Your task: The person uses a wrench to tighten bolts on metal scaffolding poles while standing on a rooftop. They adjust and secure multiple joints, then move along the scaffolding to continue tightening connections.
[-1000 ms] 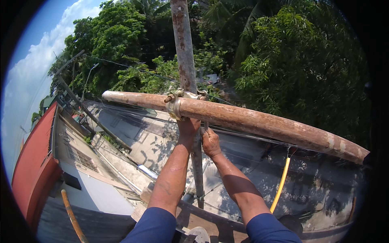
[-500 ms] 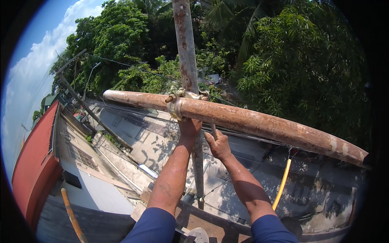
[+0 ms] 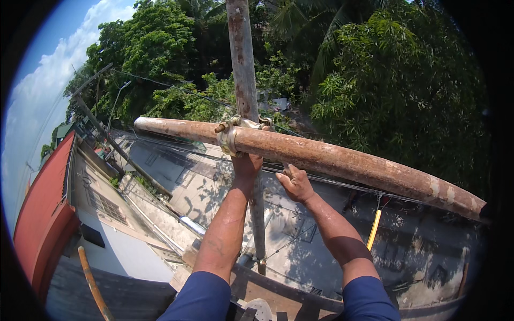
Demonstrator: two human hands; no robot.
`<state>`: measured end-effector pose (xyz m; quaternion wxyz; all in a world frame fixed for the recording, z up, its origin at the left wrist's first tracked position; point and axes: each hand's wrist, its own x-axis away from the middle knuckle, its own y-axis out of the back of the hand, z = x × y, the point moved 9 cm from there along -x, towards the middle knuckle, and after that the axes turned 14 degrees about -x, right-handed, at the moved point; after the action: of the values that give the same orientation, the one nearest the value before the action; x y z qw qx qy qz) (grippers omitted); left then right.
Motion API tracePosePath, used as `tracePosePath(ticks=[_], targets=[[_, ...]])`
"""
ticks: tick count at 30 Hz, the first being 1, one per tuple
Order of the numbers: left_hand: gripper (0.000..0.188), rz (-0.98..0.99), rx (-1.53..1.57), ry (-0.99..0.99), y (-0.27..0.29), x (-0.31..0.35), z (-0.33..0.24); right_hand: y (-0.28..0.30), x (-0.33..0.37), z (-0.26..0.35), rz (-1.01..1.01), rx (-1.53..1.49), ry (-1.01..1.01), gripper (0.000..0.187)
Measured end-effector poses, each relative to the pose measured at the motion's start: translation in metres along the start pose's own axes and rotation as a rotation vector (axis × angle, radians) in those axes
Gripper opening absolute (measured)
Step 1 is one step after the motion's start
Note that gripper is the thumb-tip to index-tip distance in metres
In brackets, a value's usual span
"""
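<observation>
A rusty horizontal pipe (image 3: 342,160) crosses in front of me, joined to an upright pole (image 3: 243,69) by a scaffold clamp (image 3: 227,138) with a bolt sticking out. My left hand (image 3: 247,165) is raised just beneath the clamp, against the pole; its fingers are hidden behind the pipe. To its right, my right hand (image 3: 297,184) is closed around a thin metal tool handle (image 3: 287,167) that runs up behind the pipe. The handle's upper end is hidden, so its kind does not show.
I am high above a paved street (image 3: 300,224). Thin wires pass under the pipe, and a yellow tube (image 3: 375,230) hangs at the right. A red roof (image 3: 45,198) and a rusty bar (image 3: 93,283) are at left; wooden planks (image 3: 267,289) lie below me.
My right hand has shifted a little to the right, away from the pole, still gripping the handle. My left hand stays under the clamp. The view has moved slightly.
</observation>
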<state>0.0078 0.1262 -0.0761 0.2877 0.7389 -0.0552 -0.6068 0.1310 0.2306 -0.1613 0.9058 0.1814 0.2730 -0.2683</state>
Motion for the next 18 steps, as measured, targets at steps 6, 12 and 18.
tracePosePath(ticks=[6,12,18], targets=[[0.040,0.046,-0.055,0.011,0.005,-0.001,-0.002,0.004,0.001,-0.009,0.049,-0.027,-0.017,0.021],[0.039,0.069,0.062,0.063,0.003,-0.001,0.000,0.016,-0.004,-0.002,0.131,-0.026,-0.174,0.026],[0.032,0.123,0.517,0.263,-0.009,-0.005,0.007,0.013,0.000,0.006,0.132,0.095,-0.280,0.035]])
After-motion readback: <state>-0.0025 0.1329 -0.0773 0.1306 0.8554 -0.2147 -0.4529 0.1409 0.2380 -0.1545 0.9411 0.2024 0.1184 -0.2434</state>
